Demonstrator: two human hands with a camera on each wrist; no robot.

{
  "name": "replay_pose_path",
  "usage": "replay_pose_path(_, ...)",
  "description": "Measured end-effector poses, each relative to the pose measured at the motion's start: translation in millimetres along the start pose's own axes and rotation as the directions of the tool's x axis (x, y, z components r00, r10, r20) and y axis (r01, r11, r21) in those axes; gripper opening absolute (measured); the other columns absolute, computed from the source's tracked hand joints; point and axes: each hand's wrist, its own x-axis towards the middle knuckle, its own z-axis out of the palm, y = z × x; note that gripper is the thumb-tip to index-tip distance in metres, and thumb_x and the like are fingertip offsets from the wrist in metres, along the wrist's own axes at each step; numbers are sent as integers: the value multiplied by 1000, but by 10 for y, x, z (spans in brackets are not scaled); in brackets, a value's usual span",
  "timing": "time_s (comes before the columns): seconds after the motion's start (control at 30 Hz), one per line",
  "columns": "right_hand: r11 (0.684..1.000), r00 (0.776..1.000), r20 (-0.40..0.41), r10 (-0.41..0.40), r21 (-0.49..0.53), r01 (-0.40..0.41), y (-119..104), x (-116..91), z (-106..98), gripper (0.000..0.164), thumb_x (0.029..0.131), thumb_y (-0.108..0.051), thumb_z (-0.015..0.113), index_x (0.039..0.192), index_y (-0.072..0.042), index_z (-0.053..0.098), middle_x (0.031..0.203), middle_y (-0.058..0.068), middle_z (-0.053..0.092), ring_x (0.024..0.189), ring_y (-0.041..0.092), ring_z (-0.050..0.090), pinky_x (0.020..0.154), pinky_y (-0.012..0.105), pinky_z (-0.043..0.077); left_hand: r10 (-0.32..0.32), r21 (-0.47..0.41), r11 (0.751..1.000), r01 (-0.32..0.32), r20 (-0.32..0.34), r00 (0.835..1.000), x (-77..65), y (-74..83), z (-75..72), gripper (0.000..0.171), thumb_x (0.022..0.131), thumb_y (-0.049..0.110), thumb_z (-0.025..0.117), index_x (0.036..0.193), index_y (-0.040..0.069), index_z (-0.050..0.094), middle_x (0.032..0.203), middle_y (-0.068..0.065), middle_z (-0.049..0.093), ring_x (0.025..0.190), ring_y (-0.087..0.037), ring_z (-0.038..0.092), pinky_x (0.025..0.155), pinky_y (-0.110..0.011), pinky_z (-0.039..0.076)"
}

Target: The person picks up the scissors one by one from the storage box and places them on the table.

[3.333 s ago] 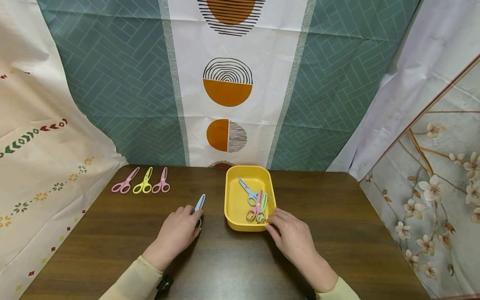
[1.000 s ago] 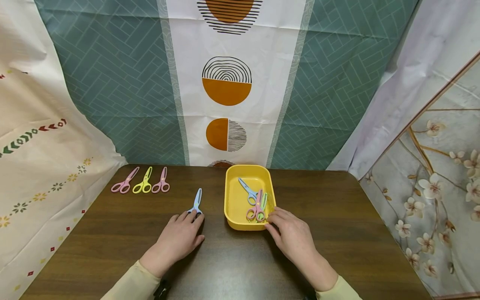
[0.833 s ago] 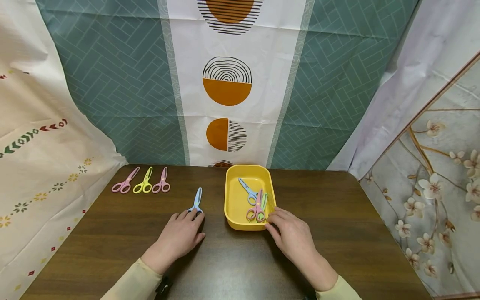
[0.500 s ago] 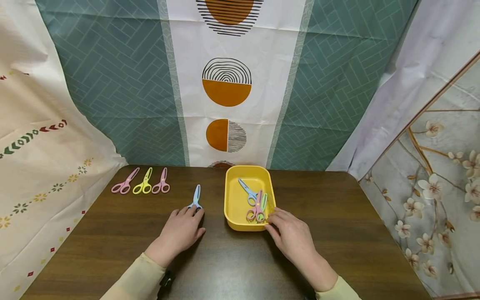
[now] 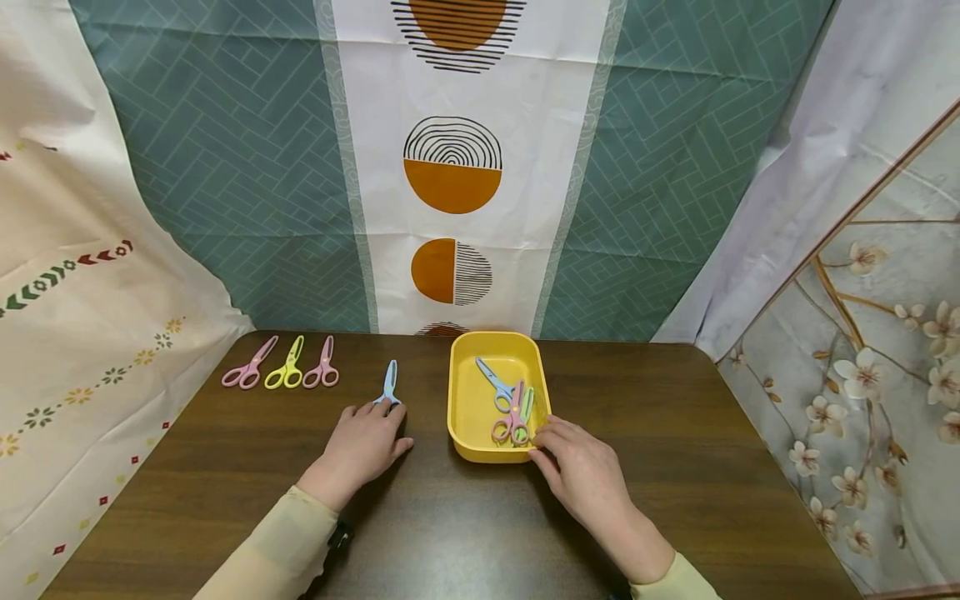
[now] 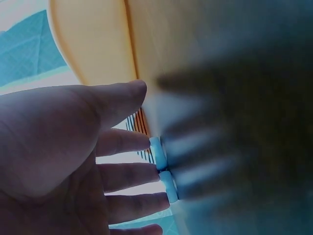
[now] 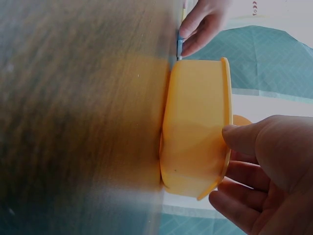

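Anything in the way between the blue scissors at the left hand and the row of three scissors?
Nothing visible: just tabletop between the blue scissors and the nearest pink scissors. The left hand touches the blue scissors from the near side.

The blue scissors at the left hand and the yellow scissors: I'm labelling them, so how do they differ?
The left hand touches the blue scissors; no hand touches the yellow scissors. The hand partly hides the blue scissors; the yellow scissors lie uncovered. Both lie on the table, blades pointing away from the head camera.
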Motion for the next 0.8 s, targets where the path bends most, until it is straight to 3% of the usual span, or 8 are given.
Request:
replay_pose_path(0.23, 1000, 1000, 6, 4, 0, -4, 1, -3, 5, 15, 93, -26, 92, 101, -17, 83, 115, 0, 81, 129, 23, 72, 101, 49, 60, -24, -6, 1000, 24, 10, 1000, 107, -70, 25, 50, 103, 39, 79, 133, 1, 68, 141, -23, 69, 127, -44, 68, 97, -68, 53)
replay_pose_path(0.53, 1000, 1000, 10, 12, -2, -12, -13, -7, -9, 15, 93, -26, 92, 101, -17, 83, 114, 1, 82, 128, 25, 72, 101, 50, 60, -74, -22, 997, 76, 92, 993, 268, -151, 65, 59, 107, 44, 73, 145, 0, 65, 151, -23, 64, 138, -44, 62, 105, -72, 48)
replay_pose_path(0.8, 1000, 1000, 13, 6, 2, -6, -10, -2, -9, 15, 93, -26, 92, 102, -16, 84, 114, 0, 82, 129, 24, 72, 102, 50, 60, -90, -18, 996, 92, 99, 991, 349, -199, 84, 60, 107, 46, 73, 145, 0, 65, 150, -23, 63, 138, -44, 61, 105, -72, 46)
